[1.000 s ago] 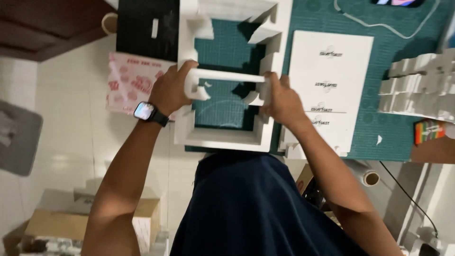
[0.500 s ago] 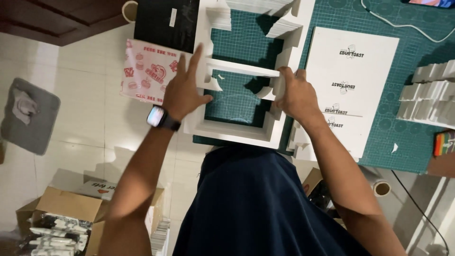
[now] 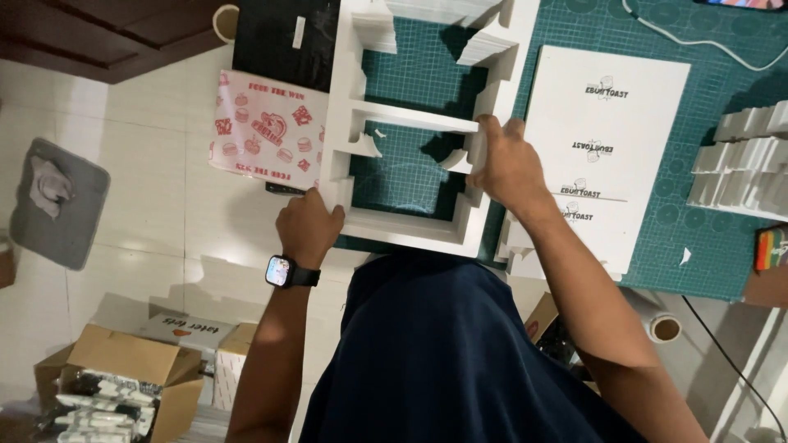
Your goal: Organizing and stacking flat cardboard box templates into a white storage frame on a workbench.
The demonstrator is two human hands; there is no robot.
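Note:
A white foam-board frame [image 3: 410, 230] with inner walls and a crossbar [image 3: 414, 116] lies on a green cutting mat [image 3: 419, 74]. My left hand [image 3: 308, 226], with a dark watch on the wrist, grips the frame's near left corner. My right hand [image 3: 509, 168] holds the frame's right wall, fingers curled over its top edge beside the crossbar's end. My dark blue shirt hides the table's near edge.
White printed sheets [image 3: 611, 139] lie right of the frame, with stacked white foam pieces [image 3: 743, 168] further right. A pink patterned paper [image 3: 267, 131] and a black sheet [image 3: 275, 33] sit left. Cardboard boxes [image 3: 131, 369] and a grey mat [image 3: 57, 201] are on the tiled floor.
My left hand slid from the crossbar down to the frame's near left corner. My right hand shifted up along the right wall. The view has tilted slightly.

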